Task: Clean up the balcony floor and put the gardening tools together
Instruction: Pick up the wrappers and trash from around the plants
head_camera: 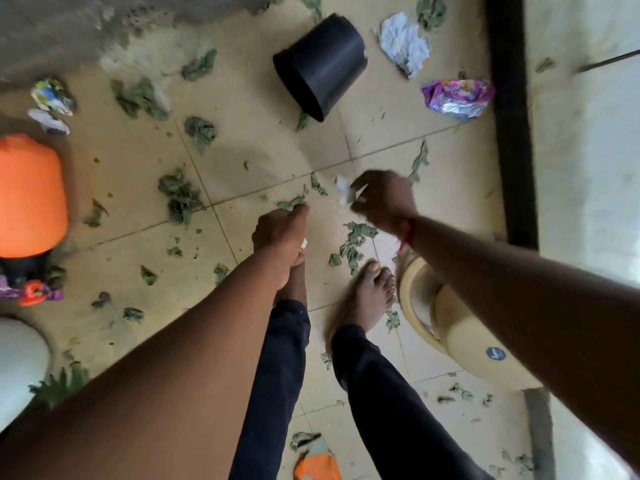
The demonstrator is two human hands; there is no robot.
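I look straight down at a tiled balcony floor (263, 157) strewn with several wilted green leaves (181, 197). My right hand (382, 202) hangs above the tile joint and pinches a small white scrap of paper (343, 190). My left hand (280, 237) is curled, with a bit of white showing at its underside; what that is I cannot tell. A black plastic pot (320, 65) lies tipped on its side further ahead. A crumpled white paper (403, 43) and a purple wrapper (457, 95) lie to its right.
An orange container (29, 195) stands at the left edge, wrappers (52, 98) beyond it. A beige pot (450, 327) sits by my right foot (367, 292). An orange scrap (317, 467) lies near the bottom. A dark door frame (512, 116) runs along the right.
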